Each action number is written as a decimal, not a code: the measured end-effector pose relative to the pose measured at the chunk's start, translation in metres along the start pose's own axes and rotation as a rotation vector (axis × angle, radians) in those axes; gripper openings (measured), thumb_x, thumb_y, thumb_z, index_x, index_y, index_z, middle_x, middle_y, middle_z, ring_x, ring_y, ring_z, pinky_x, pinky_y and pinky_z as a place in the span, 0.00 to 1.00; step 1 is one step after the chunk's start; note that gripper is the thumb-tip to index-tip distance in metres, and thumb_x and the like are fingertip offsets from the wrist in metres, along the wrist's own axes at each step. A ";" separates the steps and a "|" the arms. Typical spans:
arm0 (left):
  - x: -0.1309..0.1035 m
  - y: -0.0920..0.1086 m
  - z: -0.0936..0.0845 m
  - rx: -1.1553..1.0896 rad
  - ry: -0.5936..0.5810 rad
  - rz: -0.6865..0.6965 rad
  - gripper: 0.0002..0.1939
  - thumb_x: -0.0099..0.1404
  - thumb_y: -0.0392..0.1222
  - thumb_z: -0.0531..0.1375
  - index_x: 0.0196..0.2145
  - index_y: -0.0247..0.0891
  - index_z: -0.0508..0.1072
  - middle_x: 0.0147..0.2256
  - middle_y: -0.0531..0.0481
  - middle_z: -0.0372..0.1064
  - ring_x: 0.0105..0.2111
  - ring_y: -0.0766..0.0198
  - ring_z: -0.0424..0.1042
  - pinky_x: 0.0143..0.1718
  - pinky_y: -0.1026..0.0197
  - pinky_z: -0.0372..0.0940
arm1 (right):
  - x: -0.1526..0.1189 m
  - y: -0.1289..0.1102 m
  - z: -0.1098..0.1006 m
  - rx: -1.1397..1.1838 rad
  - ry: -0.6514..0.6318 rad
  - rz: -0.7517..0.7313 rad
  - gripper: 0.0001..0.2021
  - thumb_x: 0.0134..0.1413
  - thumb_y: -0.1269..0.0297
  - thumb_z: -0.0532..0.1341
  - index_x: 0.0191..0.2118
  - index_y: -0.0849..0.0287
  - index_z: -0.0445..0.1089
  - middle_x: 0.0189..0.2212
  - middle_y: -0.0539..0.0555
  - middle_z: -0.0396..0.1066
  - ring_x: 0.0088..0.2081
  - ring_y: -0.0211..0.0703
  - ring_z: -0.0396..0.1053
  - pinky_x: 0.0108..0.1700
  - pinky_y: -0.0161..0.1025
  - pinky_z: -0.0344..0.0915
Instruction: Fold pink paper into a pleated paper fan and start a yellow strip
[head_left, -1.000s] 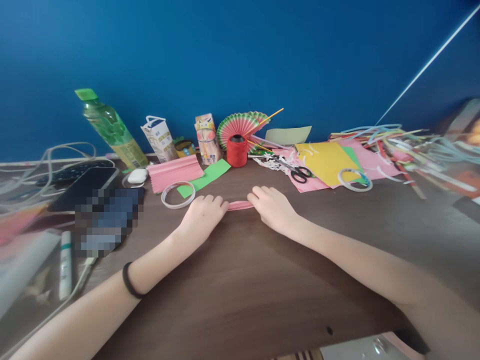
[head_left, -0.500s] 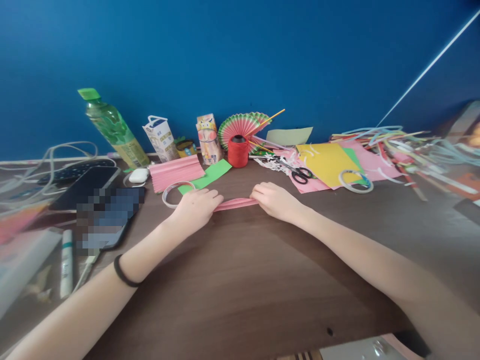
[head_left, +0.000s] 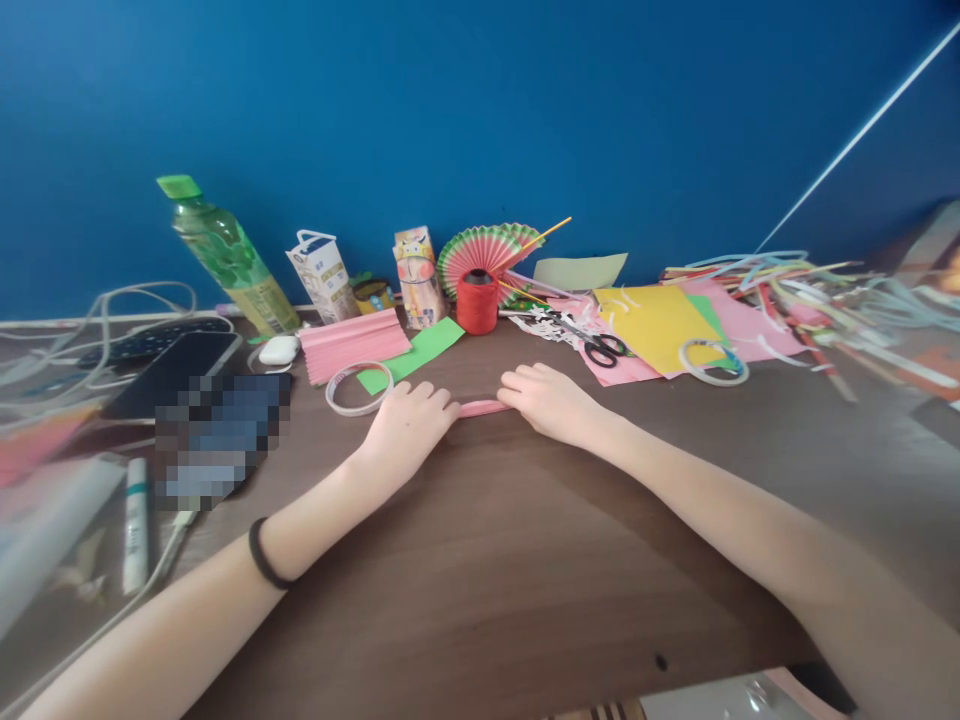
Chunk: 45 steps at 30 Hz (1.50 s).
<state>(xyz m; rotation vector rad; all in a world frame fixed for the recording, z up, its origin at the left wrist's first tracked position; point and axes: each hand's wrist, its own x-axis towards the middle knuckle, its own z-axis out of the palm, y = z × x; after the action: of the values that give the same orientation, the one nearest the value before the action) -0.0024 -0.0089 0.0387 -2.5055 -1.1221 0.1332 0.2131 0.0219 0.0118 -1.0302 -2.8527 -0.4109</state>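
Observation:
Between my two hands lies a narrow folded strip of pink paper (head_left: 481, 408), low over the brown desk. My left hand (head_left: 415, 420) has its fingers closed on the strip's left end, and a black band circles that wrist. At the right end, my right hand (head_left: 546, 398) pinches the paper with bent fingers. Both ends of the strip are hidden under the fingers. Just left of my left hand is a roll of tape (head_left: 358, 408). Behind it rest a pleated pink paper (head_left: 352, 345) and a green paper strip (head_left: 427, 350).
A red thread spool (head_left: 477, 305) stands before a paper fan (head_left: 480, 250). Scissors (head_left: 604, 348), yellow paper (head_left: 652, 325) and another tape roll (head_left: 712, 375) lie at right. At left are a green bottle (head_left: 229, 260), a phone (head_left: 225, 430) and a marker (head_left: 136, 525).
My left hand has shifted right along the paper, nearer my right hand. Less of the pink strip shows, and it looks narrower. My right hand has barely moved.

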 end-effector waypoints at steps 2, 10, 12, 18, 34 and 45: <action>0.000 0.001 0.000 0.005 -0.001 -0.005 0.10 0.60 0.26 0.52 0.35 0.35 0.71 0.31 0.45 0.69 0.34 0.57 0.67 0.29 0.56 0.53 | 0.000 -0.001 0.000 -0.009 0.011 0.004 0.10 0.52 0.80 0.53 0.36 0.61 0.67 0.33 0.56 0.66 0.35 0.44 0.59 0.35 0.39 0.46; 0.000 0.007 -0.001 0.034 -0.016 -0.008 0.11 0.60 0.25 0.51 0.31 0.33 0.71 0.28 0.44 0.69 0.30 0.57 0.68 0.28 0.56 0.52 | 0.000 -0.009 -0.006 -0.022 0.004 0.044 0.12 0.57 0.79 0.50 0.35 0.61 0.69 0.33 0.56 0.68 0.35 0.43 0.60 0.33 0.39 0.44; 0.000 0.010 -0.002 0.038 -0.028 -0.009 0.11 0.60 0.24 0.51 0.31 0.33 0.72 0.27 0.43 0.70 0.30 0.57 0.68 0.28 0.57 0.52 | 0.000 -0.012 -0.009 -0.027 -0.018 0.061 0.12 0.57 0.78 0.50 0.34 0.61 0.70 0.33 0.56 0.68 0.34 0.43 0.60 0.33 0.40 0.44; -0.002 0.024 -0.008 0.047 -0.133 -0.078 0.11 0.57 0.22 0.51 0.30 0.30 0.72 0.26 0.42 0.70 0.28 0.56 0.71 0.27 0.58 0.53 | 0.001 -0.024 -0.019 -0.050 -0.117 0.135 0.10 0.57 0.76 0.53 0.35 0.62 0.72 0.33 0.57 0.70 0.35 0.43 0.64 0.34 0.40 0.47; -0.009 0.036 -0.004 0.048 -0.192 -0.134 0.28 0.62 0.23 0.46 0.60 0.31 0.56 0.34 0.36 0.69 0.36 0.56 0.71 0.31 0.59 0.60 | -0.004 -0.065 -0.016 -0.165 -0.111 0.263 0.23 0.57 0.79 0.49 0.58 0.69 0.59 0.41 0.71 0.72 0.46 0.55 0.70 0.41 0.46 0.62; -0.007 0.047 -0.002 0.053 -0.190 -0.205 0.30 0.61 0.21 0.42 0.60 0.31 0.56 0.39 0.31 0.68 0.38 0.53 0.71 0.34 0.56 0.63 | -0.004 -0.069 -0.004 -0.270 -0.083 0.255 0.24 0.54 0.80 0.48 0.57 0.71 0.60 0.42 0.71 0.72 0.45 0.57 0.70 0.43 0.47 0.62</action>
<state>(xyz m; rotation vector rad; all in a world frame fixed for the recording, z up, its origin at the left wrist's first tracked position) 0.0257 -0.0431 0.0218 -2.3529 -1.4229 0.3446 0.1715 -0.0326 -0.0005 -1.4675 -2.7351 -0.7604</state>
